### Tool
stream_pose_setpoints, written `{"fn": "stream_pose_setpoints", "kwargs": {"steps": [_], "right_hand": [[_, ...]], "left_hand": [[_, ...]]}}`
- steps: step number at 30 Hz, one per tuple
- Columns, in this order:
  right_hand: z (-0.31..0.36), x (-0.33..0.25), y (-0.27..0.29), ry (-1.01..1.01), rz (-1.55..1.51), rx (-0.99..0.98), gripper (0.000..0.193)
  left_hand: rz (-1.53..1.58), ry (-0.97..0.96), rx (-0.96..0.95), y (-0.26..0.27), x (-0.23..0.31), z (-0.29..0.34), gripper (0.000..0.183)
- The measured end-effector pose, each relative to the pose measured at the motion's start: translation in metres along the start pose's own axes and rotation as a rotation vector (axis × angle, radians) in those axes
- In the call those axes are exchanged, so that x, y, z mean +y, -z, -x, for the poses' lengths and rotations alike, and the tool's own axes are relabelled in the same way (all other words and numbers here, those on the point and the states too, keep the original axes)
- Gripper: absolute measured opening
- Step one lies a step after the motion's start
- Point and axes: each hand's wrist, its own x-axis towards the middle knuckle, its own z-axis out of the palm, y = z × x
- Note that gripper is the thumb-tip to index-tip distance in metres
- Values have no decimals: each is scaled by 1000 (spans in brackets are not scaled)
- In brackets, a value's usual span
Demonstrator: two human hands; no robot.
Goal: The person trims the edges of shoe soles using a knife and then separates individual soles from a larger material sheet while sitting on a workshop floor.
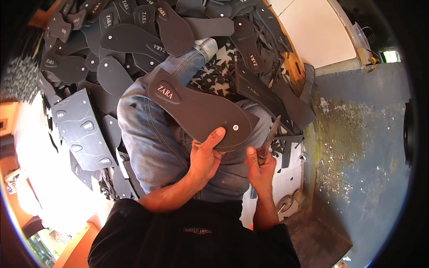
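Note:
My left hand [207, 154] grips a dark grey sandal sole [201, 111] by its wide end, thumb on top near a small white round sticker. The sole slants across my lap, its narrow end with a raised oval patch pointing up and left. A pointed scrap of the same sheet still juts past the outline at its right edge. In my right hand [260, 167] is a knife [271, 136], its blade pointing up, close to the sole's right side but apart from it. The fingers under the sole are hidden.
Many cut soles [134, 44] lie heaped at the far left. An uncut sheet with printed sole outlines [80, 129] rests left of my knees. Dark triangular offcuts [223, 67] cover the floor ahead. A blue-grey wall [366, 147] rises on the right.

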Motion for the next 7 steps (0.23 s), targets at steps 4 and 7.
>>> {"fn": "stream_pose_setpoints", "kwargs": {"steps": [4, 7], "right_hand": [[20, 27, 38, -27, 446, 8, 45], [34, 30, 42, -64, 426, 38, 45]], "left_hand": [[-33, 12, -38, -1, -15, 10, 26], [-23, 90, -52, 4, -26, 14, 27]]}}
